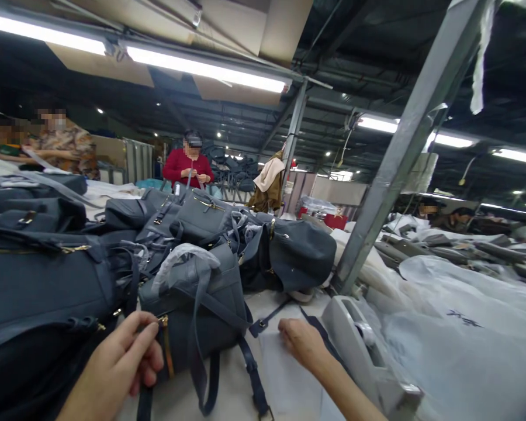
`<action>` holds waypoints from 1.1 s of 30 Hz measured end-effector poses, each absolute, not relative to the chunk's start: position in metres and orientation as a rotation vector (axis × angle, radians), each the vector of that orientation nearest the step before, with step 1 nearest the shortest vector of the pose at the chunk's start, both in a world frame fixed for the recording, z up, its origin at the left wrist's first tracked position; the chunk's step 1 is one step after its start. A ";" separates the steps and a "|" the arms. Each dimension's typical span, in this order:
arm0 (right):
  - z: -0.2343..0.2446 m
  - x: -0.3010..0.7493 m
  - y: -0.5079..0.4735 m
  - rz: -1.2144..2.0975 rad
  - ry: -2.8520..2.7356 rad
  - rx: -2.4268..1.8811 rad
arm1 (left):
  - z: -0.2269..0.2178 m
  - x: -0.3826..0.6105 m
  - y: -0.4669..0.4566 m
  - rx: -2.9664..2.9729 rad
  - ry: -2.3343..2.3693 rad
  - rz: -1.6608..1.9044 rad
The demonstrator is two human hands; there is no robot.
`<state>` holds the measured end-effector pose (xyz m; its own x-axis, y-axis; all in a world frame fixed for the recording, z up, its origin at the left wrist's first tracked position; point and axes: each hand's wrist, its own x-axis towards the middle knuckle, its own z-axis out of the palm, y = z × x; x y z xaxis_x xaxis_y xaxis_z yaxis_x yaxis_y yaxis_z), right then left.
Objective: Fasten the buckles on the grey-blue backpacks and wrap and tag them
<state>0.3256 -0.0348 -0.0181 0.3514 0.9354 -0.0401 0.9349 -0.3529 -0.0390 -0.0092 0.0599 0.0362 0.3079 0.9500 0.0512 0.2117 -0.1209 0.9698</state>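
My left hand [129, 354] is at the near side of a dark blue leather backpack [193, 316], next to its gold zipper [167, 345]. Thumb and fingers are curled together there; anything between them is too hidden to name. Over that backpack's top runs a strap [197, 333] and a clear plastic wrap [179, 257]. To the right, my right hand [304, 345] rests low over the table with its fingers curled inward, and their tips are out of sight. Close to them lie a thin dark strap [267, 318] and a white sheet [284, 374].
More dark blue bags [39, 280] crowd the left and back of the table. A grey tape dispenser [363, 345] stands right of my right hand, before plastic bags [456, 327]. A slanted metal post [386, 181] rises behind it. A person in red [186, 166] stands across.
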 end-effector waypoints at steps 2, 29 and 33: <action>-0.015 0.337 -0.019 0.041 -1.723 -2.584 | 0.036 -0.006 0.059 1.373 1.040 0.903; -0.050 0.401 0.011 0.250 -1.421 -2.179 | 0.020 -0.005 0.054 0.845 0.872 1.017; -0.051 0.391 0.014 0.137 -1.466 -2.256 | 0.021 -0.005 0.057 0.857 0.868 0.983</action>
